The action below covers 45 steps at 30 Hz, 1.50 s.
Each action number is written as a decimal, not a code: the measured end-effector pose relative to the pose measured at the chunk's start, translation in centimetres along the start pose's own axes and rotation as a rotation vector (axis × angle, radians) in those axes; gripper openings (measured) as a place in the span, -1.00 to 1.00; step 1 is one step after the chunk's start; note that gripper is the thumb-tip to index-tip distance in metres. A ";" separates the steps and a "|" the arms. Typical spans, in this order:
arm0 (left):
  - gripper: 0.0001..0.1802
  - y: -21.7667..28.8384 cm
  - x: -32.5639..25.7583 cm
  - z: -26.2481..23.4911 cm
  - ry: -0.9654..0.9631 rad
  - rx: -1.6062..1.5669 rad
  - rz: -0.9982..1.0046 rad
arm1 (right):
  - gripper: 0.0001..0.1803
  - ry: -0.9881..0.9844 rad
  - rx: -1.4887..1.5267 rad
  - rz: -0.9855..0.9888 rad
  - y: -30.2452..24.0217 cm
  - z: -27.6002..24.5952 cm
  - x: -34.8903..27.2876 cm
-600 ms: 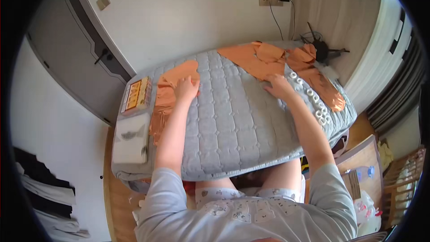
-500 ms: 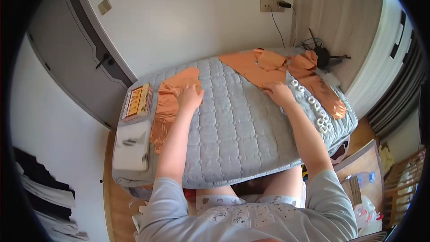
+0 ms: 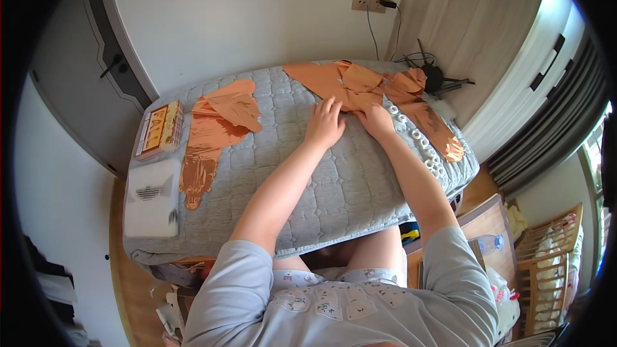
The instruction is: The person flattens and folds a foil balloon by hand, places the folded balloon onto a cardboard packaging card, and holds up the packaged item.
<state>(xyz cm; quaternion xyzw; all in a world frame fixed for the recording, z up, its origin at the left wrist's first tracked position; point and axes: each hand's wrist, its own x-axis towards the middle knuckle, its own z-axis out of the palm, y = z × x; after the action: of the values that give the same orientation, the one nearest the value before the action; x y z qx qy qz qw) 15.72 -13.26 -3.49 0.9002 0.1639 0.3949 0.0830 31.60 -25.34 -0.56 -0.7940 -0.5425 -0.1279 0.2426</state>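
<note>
A copper-coloured foil piece (image 3: 316,80), flat and folded like a deflated balloon, lies at the far middle of the grey quilted mattress (image 3: 308,199). My left hand (image 3: 324,123) rests at its near edge, fingers stretched forward and apart. Close beside it, my right hand (image 3: 377,120) is closed on the same edge, its fingertips partly hidden. Another crumpled copper foil piece (image 3: 222,112) lies to the left, away from both hands. Right of my right hand, a long copper foil strip (image 3: 427,125) runs beside several small white rings (image 3: 421,141).
A flat box with a colourful lid (image 3: 160,130) and a white, flat packaged item (image 3: 152,199) lie along the left edge of the mattress. A black device with antennas (image 3: 434,78) stands at the far right corner, its cables near the wall socket (image 3: 369,2).
My left hand has left the left foil piece and moved right to the far middle one. The left piece now lies spread out. My right hand stays at the middle piece's edge.
</note>
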 end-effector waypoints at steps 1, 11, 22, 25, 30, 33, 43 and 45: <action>-0.41 0.4 0.1 -0.1 0.005 -0.007 0.004 | -0.76 0.003 -0.009 0.002 0.5 -0.2 0.5; -0.47 0.6 0.6 -0.3 -0.021 -0.044 0.055 | -0.70 -0.350 0.318 0.185 0.9 -4.3 5.1; -0.50 -1.2 0.7 2.2 0.058 0.130 0.008 | -0.78 -0.385 0.583 0.272 3.5 -4.8 10.1; -0.42 -1.0 1.1 2.3 -0.222 0.138 -0.123 | -0.67 -0.129 0.435 0.262 5.3 -6.4 12.9; -0.44 -2.1 0.6 1.8 -0.241 0.070 -0.140 | -0.61 0.515 0.330 0.330 3.7 -14.2 18.3; -0.44 -0.4 1.9 2.2 -0.237 0.055 -0.113 | -0.52 0.610 0.242 0.293 5.6 -23.3 20.0; -0.21 -0.1 2.4 1.3 -0.307 -0.048 -0.224 | -0.72 0.595 -0.153 -0.350 -10.5 -42.9 2.1; -0.17 -0.7 2.8 0.5 -0.355 -0.148 -0.279 | -0.87 0.325 -0.134 -0.248 -16.1 -42.3 -5.2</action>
<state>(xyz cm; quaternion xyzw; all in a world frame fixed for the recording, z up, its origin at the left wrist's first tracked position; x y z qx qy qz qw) 17.67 -11.61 -2.09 0.9155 0.2403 0.2262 0.2302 17.26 -46.92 36.89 -0.7044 -0.5800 -0.3191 0.2559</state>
